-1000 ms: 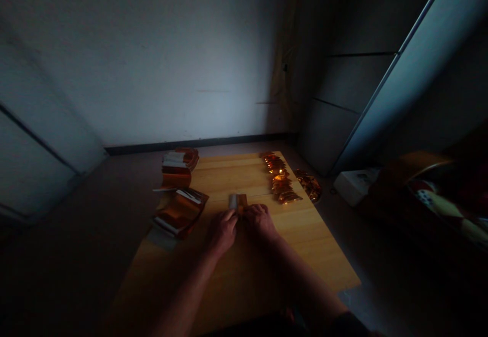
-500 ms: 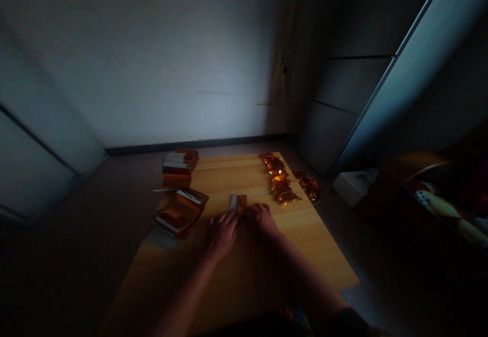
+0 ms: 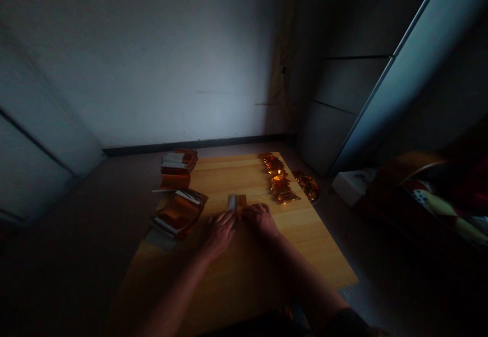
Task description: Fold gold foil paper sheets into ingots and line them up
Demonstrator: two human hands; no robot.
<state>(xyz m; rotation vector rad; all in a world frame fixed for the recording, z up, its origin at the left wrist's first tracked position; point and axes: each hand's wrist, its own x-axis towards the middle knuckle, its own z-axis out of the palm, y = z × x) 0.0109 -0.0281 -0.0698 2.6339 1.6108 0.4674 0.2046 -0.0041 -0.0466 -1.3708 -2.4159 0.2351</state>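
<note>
A small sheet of foil paper (image 3: pixel 241 201), pale silver on its left part and gold-brown on its right, lies in the middle of the wooden table (image 3: pixel 229 172). My left hand (image 3: pixel 220 227) has its fingers closed together on the near left edge of that sheet. On the near right side, my right hand (image 3: pixel 261 217) grips the paper with curled fingers. Both hands hide the sheet's near end, and the dim light blurs the fingertips.
Bundles of orange foil sheets (image 3: pixel 179 210) with pale edges line the table's left side. A row of shiny folded gold foil pieces (image 3: pixel 279 179) runs along the right edge. Beyond it, lower down, a container of similar pieces (image 3: pixel 308 187) stands beside a white box (image 3: pixel 351 185).
My left hand has shifted slightly left and down along the paper. A little more of the sheet's pale part shows, while my right hand stays nearly in place.
</note>
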